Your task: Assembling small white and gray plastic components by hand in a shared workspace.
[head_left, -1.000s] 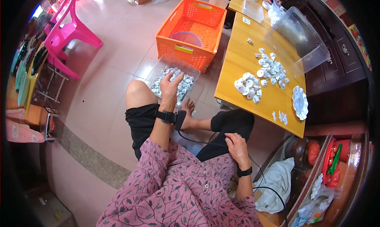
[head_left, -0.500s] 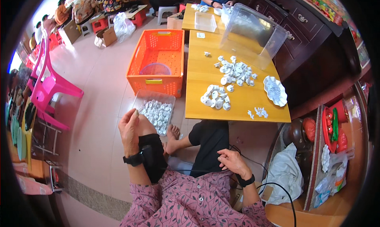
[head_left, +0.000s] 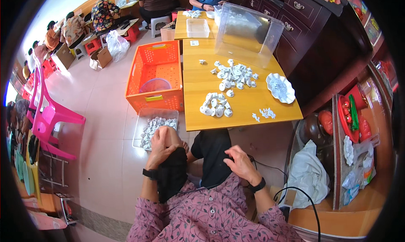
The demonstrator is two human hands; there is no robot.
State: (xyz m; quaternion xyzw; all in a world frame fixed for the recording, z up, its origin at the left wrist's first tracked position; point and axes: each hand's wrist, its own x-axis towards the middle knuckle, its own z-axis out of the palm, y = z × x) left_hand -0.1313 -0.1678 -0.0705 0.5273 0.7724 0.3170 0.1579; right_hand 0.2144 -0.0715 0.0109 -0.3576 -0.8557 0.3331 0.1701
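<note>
My left hand (head_left: 160,148) is at my bare left knee, its thumb apart from the bent fingers; I see nothing in it. Over my right thigh hovers my right hand (head_left: 242,162), loosely spread, holding nothing visible. Below the left hand, a clear plastic tray (head_left: 135,136) on the floor contains many small white round parts (head_left: 151,127). On the yellow table (head_left: 194,79) lie a larger pile of white plastic parts (head_left: 237,74), a nearer cluster of white round parts (head_left: 216,105) and a few tiny white pieces (head_left: 267,113). A scalloped white dish (head_left: 281,88) holds small translucent pieces.
An orange crate (head_left: 130,99) with a purple basket (head_left: 155,85) stands left of the table. A large clear bin (head_left: 249,35) is on the table's far end. A pink chair (head_left: 59,115) stands left. Black cable (head_left: 310,204) runs by my right arm. Other people sit farther back.
My left hand has come down and right from its raised place to the knee. My right hand has risen slightly, its fingers looser. The whole view has shifted.
</note>
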